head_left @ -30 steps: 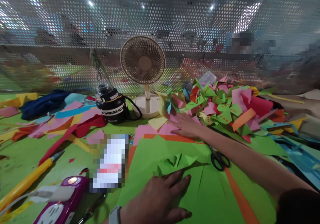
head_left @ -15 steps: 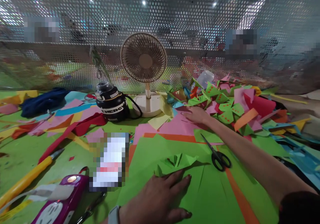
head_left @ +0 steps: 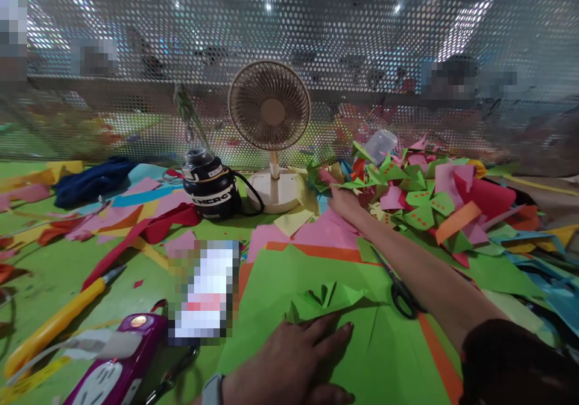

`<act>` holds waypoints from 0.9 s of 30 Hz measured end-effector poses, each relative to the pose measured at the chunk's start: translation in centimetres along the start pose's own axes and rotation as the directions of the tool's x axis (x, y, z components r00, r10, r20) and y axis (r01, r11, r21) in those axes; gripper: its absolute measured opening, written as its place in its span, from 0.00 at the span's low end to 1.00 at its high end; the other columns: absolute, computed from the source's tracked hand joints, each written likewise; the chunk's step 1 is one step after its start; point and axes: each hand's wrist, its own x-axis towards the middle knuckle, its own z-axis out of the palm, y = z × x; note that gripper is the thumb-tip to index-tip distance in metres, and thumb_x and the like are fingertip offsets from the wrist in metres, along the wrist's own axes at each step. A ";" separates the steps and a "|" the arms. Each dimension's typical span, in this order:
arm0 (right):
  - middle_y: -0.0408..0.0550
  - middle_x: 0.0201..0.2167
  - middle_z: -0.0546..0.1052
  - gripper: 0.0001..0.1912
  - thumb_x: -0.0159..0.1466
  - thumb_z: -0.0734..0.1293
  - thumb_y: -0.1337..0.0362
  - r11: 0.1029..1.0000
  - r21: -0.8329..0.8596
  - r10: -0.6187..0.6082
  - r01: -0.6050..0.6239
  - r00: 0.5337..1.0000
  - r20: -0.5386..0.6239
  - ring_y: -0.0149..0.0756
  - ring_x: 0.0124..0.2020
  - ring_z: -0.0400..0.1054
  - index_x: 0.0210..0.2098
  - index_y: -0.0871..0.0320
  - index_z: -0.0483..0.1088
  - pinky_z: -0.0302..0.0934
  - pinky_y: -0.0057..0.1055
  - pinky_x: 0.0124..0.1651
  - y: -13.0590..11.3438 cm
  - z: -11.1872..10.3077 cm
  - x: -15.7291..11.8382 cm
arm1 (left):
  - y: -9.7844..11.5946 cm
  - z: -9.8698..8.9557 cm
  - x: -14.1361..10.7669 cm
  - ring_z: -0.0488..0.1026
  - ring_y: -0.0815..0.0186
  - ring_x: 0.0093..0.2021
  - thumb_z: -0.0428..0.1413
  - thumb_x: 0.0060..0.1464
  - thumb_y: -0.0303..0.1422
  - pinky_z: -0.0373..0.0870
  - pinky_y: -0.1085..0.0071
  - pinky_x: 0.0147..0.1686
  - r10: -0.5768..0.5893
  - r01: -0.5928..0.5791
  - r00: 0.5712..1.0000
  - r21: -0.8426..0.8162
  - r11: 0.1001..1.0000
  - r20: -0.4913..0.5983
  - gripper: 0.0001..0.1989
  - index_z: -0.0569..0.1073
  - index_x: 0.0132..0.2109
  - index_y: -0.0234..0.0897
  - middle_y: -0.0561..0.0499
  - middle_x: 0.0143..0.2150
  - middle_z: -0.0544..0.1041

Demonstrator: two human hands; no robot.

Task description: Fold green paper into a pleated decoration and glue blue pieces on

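Note:
My left hand [head_left: 294, 360] lies on a stack of green paper sheets [head_left: 384, 357], fingers stretched out. Its fingertips touch the lower edge of a folded, cut green paper piece [head_left: 337, 301] with slits standing up in its middle. My right hand [head_left: 346, 203] reaches forward, over the pink paper [head_left: 303, 234], into the left side of a heap of cut paper [head_left: 420, 203]. Its fingertips are among green and blue scraps beside the fan base, and I cannot make out whether they grip any. Black-handled scissors [head_left: 404, 296] lie on the green sheets, partly behind my right forearm.
A small fan [head_left: 272, 112] and a black bottle [head_left: 211, 184] stand before a perforated metal screen [head_left: 362, 31]. On the left lie a phone [head_left: 205, 290], a purple power strip [head_left: 115, 357], a yellow-handled cutter [head_left: 58, 323] and colored scraps. Behind the heap is a clear plastic cup [head_left: 381, 145].
My right hand has moved from the pink paper farther forward and left into the scraps. The view has shifted slightly left. My left hand stays on the green paper.

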 end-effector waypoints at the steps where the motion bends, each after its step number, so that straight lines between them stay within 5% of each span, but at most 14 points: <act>1: 0.52 0.53 0.71 0.18 0.67 0.66 0.59 1.000 -0.010 0.013 -0.013 1.000 -0.025 0.42 0.48 0.70 0.55 0.58 0.67 0.68 0.45 0.48 0.2 -0.2 0.0 | -0.1 0.1 0.0 0.73 0.46 0.55 0.50 0.60 0.55 0.73 0.54 0.49 0.008 -0.008 1.000 -0.008 1.000 -0.003 0.37 0.56 0.69 0.39 0.39 0.67 0.63; 7: 0.53 0.48 0.75 0.15 0.69 0.64 0.58 0.999 -0.020 -0.049 0.048 0.999 -0.014 0.43 0.49 0.71 0.51 0.58 0.70 0.67 0.39 0.49 -0.7 -0.7 -0.9 | -0.2 0.3 0.2 0.73 0.44 0.55 0.51 0.59 0.55 0.73 0.51 0.48 -0.002 0.002 1.000 -0.024 1.000 -0.002 0.38 0.55 0.69 0.41 0.39 0.67 0.63; 15: 0.53 0.53 0.72 0.18 0.67 0.66 0.59 0.996 -0.030 -0.086 0.089 0.991 0.103 0.42 0.48 0.71 0.55 0.59 0.67 0.68 0.44 0.48 -3.4 -0.1 -1.1 | 0.1 -0.2 0.0 0.72 0.43 0.56 0.52 0.61 0.52 0.74 0.49 0.48 0.014 -0.014 1.000 -0.046 0.999 0.001 0.37 0.55 0.69 0.38 0.38 0.67 0.63; 27: 0.52 0.53 0.72 0.18 0.68 0.66 0.59 0.990 0.141 0.013 -0.011 1.000 -0.017 0.42 0.48 0.70 0.55 0.58 0.67 0.68 0.45 0.48 1.0 -4.2 0.3 | 0.0 0.3 -0.1 0.73 0.45 0.55 0.52 0.60 0.53 0.75 0.53 0.48 0.027 -0.027 0.999 0.011 1.000 -0.040 0.37 0.56 0.68 0.40 0.38 0.67 0.64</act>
